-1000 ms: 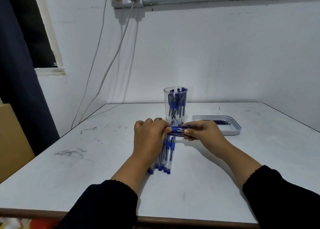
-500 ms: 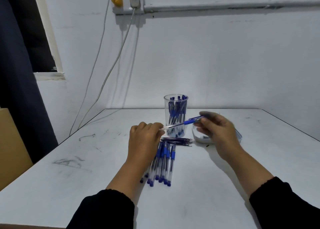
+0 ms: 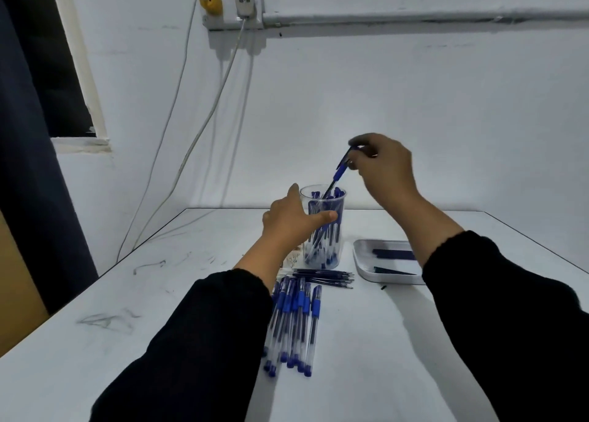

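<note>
Right hand: we see our right hand (image 3: pixel 382 166) raised at centre right of the frame, above the cup, with thumb and fingertips pinching the top end of one pen.
Pen: the pen (image 3: pixel 339 173) slants down and to the left from that pinch. Its blue grip section is in the air and its lower end is just inside the cup's mouth.
Left hand: our left hand (image 3: pixel 293 224) is at the middle of the frame and holds the cup from its left side. The thumb lies across the near wall and one finger stands up beside the rim.
Cup: the clear cup (image 3: pixel 323 249) stands upright on the table (image 3: pixel 191 294), a little above the centre of the tabletop, and is packed with blue pens standing on end.
Row of pens: a row of pens (image 3: pixel 293 322) lies side by side at lower centre, running toward us, partly under our left sleeve.
Refills: a bundle of thin dark refills (image 3: pixel 322 276) lies crosswise between that row and the cup's base.
Tray: a white tray (image 3: pixel 358 262) sits just right of the cup, partly hidden by our right forearm. We see dark thin pieces in it but cannot tell what they are.
Wall: at upper centre a socket strip (image 3: pixel 232 7) holds a yellow plug and a grey one, and its cables (image 3: pixel 178 128) hang down to the left.
</note>
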### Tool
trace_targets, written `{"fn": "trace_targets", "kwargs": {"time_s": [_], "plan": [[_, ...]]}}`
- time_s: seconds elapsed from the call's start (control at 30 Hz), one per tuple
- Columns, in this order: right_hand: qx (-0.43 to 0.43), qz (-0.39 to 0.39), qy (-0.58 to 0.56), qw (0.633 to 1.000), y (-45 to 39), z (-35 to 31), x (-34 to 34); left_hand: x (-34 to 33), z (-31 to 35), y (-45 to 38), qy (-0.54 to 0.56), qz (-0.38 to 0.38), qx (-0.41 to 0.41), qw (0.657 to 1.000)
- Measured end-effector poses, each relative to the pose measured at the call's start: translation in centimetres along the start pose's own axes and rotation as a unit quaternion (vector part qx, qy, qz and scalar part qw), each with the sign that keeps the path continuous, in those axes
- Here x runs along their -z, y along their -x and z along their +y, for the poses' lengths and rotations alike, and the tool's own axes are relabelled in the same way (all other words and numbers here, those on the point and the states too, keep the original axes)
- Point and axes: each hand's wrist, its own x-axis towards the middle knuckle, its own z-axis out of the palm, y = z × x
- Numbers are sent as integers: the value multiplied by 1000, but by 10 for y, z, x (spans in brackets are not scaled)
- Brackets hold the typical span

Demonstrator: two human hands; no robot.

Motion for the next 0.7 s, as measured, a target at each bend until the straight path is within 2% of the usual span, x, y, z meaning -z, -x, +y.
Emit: {"fn": "trace_targets", "kwargs": {"time_s": [0.23, 0.37, 0.6, 0.7], "plan": [[-9, -121, 187, 975, 5, 13, -28, -4, -4, -6, 62, 17, -6, 998], [15, -144, 285, 948, 12, 20, -35, -6, -8, -6, 64, 23, -11, 998], [12, -191, 303, 933, 24, 26, -34, -11, -11, -8, 50, 23, -7, 998], [24, -189, 268, 944, 29, 32, -30, -12, -12, -5, 28, -1, -7, 1000]]}}
